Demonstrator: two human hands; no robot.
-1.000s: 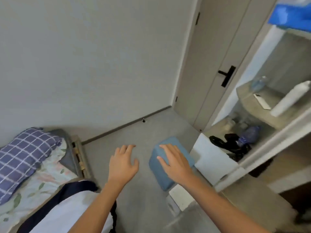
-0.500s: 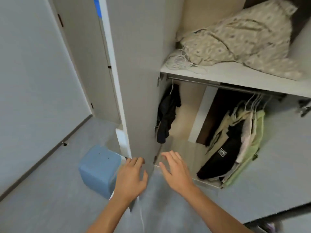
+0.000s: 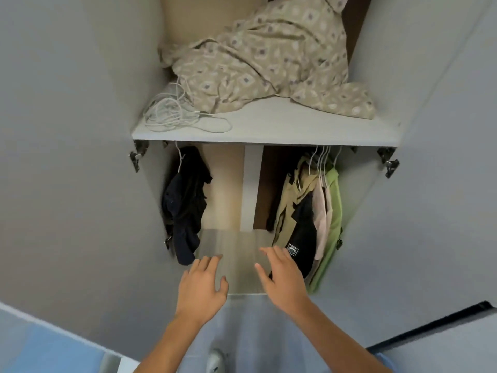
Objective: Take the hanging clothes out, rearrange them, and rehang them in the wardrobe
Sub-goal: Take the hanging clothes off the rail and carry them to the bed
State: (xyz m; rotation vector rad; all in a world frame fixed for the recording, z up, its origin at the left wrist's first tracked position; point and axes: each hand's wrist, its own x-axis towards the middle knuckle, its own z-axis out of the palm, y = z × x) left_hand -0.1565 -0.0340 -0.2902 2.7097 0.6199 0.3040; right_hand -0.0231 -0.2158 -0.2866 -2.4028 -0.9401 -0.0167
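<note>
Head view: right hand (image 3: 285, 281) fingertips overlap black garment (image 3: 302, 238).

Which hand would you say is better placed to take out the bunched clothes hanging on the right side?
Probably the right hand: open and empty, it overlaps the bunched clothes; the left hand sits nearer the dark garment.

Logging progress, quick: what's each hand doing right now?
Left hand: open, holding nothing.
Right hand: open, holding nothing.
</note>
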